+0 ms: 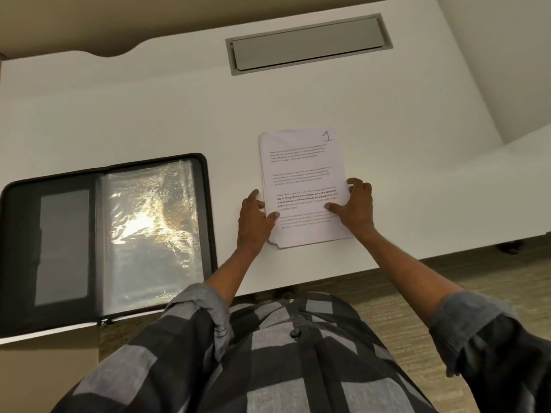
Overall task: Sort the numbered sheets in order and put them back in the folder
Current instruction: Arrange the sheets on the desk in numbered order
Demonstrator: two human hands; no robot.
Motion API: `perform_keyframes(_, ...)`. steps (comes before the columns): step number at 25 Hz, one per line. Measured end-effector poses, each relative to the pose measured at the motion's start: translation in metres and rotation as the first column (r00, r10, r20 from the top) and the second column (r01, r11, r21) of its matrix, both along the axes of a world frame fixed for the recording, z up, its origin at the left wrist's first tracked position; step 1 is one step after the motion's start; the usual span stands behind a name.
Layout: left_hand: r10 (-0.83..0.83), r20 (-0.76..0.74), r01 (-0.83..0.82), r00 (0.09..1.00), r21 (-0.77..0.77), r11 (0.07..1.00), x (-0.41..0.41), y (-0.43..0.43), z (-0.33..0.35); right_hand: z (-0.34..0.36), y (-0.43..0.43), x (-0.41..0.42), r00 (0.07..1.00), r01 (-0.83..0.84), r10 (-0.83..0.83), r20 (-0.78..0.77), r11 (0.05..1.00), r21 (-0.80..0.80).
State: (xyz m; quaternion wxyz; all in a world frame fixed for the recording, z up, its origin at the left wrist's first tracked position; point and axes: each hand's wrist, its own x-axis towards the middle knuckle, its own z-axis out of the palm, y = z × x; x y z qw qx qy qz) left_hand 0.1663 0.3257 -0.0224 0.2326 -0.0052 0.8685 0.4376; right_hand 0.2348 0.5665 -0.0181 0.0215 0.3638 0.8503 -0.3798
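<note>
A stack of white printed sheets [301,174] lies on the white desk, its top sheet marked "1" at the upper right corner. My left hand [253,219] grips the stack's lower left edge, thumb on top. My right hand [356,207] grips the lower right edge, thumb lying across the paper. A black zip folder [104,245] lies open to the left of the stack, with shiny clear plastic sleeves [149,231] on its right half and a dark pocket on its left half.
The white desk [149,114] has a grey cable hatch [307,44] set in near its far edge. The desk's near edge runs just below the stack. Carpet floor [447,278] shows at the lower right.
</note>
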Motion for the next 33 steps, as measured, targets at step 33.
perform_keyframes(33,0.176,0.035,-0.18,0.984,0.194,0.964,-0.001,0.009,0.03,0.049,0.046,-0.024,0.93,0.206,-0.344,-0.127,0.778,-0.594)
